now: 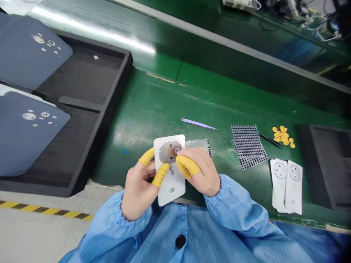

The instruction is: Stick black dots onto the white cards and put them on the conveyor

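My left hand (pixel 142 186) grips a white rounded plate (pixel 171 186) by its left edge, thumb in front and fingers behind. Yellow finger cots cover the thumb and a fingertip. Near the plate's top is a shiny grey octagonal area (pixel 166 151) with small dark holes. My right hand (pixel 199 168), also in yellow cots, is pinched at the right side of that octagon. A small clear round piece (pixel 177 150) shows at its fingertips; whether it touches the plate I cannot tell. Partly behind this hand lies a clear sheet with black dots (pixel 196 144).
Purple tweezers (pixel 199 124) lie beyond the plate. To the right are dotted sheets (pixel 249 146), black tweezers (pixel 271 141), yellow finger cots (pixel 282 136) and several white plates (pixel 294 190). A black tray (pixel 109 109) with blue-grey panels (pixel 30 135) stands left; another black tray (pixel 315 164) stands right.
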A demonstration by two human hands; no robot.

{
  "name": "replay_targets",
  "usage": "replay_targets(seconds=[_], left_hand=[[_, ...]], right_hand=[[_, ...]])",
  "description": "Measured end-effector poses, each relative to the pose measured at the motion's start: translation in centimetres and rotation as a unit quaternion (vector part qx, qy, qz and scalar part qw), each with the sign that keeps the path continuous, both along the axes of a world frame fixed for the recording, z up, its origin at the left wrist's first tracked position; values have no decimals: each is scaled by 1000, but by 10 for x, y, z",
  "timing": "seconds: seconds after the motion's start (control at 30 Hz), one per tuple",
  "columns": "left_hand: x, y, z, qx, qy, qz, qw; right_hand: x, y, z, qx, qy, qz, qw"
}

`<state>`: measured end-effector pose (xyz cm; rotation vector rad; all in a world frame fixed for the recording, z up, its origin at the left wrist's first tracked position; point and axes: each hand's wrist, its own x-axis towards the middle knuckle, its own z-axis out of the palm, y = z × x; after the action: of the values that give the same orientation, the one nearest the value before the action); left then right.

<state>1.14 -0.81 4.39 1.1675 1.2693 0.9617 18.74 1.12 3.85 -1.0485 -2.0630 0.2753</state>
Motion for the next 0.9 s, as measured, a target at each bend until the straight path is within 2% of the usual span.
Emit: replay_targets(seconds=[0.17, 0.27, 0.4, 0.6, 0.73, 0.9], left_hand=[[4, -9, 3, 99, 30, -5, 995], [4, -8, 4, 138, 59, -17, 989], [5, -5, 3, 186, 102, -15, 977], [4, -4, 2, 166, 152, -72, 972], [3, -2, 4, 194, 171, -82, 962], [5, 1, 9, 194, 144, -79, 967]], right_hand=[[0, -1, 12, 90, -67, 36, 993], [5, -8, 10, 86, -109, 37, 990], [7, -11, 8, 62, -106, 31, 992], [5, -7, 10, 48, -105, 9, 993], [8, -8, 12, 49, -95, 52, 993], [11, -5, 16, 40, -63, 82, 994]])
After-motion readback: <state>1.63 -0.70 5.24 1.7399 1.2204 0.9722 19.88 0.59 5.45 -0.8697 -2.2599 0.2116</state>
